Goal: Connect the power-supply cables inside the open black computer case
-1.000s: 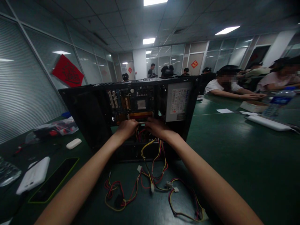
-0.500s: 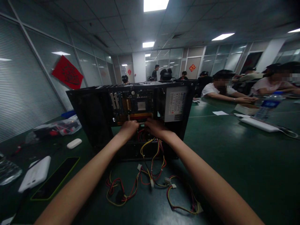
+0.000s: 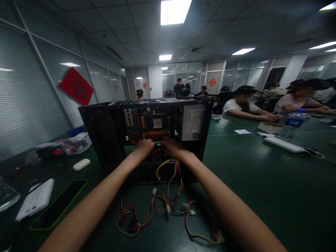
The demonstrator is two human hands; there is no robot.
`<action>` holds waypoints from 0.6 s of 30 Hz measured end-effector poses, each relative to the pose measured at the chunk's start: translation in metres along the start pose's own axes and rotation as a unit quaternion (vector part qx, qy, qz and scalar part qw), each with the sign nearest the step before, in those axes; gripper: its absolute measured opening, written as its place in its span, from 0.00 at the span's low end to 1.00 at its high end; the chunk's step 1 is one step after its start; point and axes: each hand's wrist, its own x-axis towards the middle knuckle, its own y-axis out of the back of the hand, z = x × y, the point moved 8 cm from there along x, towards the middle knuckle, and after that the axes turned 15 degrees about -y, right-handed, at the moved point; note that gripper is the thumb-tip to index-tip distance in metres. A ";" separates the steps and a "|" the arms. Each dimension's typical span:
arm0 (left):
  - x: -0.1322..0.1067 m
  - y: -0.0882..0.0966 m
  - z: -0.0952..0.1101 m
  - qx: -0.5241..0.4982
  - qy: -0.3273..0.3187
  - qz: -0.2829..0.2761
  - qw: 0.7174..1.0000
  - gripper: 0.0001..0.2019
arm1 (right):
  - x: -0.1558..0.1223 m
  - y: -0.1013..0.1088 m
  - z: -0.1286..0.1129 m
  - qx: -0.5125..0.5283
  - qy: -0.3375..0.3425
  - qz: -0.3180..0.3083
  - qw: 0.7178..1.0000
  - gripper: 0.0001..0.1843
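An open black computer case [image 3: 101, 134] stands on the table in front of me, its inside facing me. Within it are a motherboard [image 3: 133, 117] and, at upper right, a grey power supply [image 3: 193, 122]. My left hand [image 3: 143, 148] and my right hand [image 3: 172, 148] reach in at the board's lower edge, just below the orange memory slots [image 3: 157, 135]. Both have curled, closed fingers, close together; whatever is between the fingertips is hidden. Yellow, red and black power cables [image 3: 175, 178] hang below my right hand and spread over the table, ending in white connectors [image 3: 186, 206].
At left on the green table [image 3: 236, 175] lie a dark phone-like slab with a lime edge [image 3: 59, 204], a white device [image 3: 36, 198], a white oval case [image 3: 81, 164] and a plastic bag [image 3: 65, 146]. At right are a water bottle [image 3: 292, 124], a small box [image 3: 270, 128] and seated people.
My view has tilted up slightly, so the scene sits a little lower. Both hands stay at nearly the same place on the board's lower edge.
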 end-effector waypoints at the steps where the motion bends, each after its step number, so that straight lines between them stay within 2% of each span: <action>1: 0.000 0.000 0.000 0.000 -0.002 -0.001 1.000 0.16 | 0.000 0.000 0.000 -0.003 0.000 -0.002 1.000 0.08; 7: 0.002 -0.002 0.001 0.004 -0.001 -0.007 1.000 0.15 | 0.001 0.000 -0.003 -0.039 -0.001 -0.026 0.999 0.10; 15: 0.006 -0.004 -0.003 -0.001 0.008 0.006 1.000 0.13 | 0.002 0.014 -0.024 -0.098 0.065 -0.015 0.993 0.12; 18: 0.005 -0.004 -0.007 -0.006 0.012 0.017 1.000 0.13 | 0.007 0.013 -0.027 -0.128 0.080 -0.007 0.989 0.14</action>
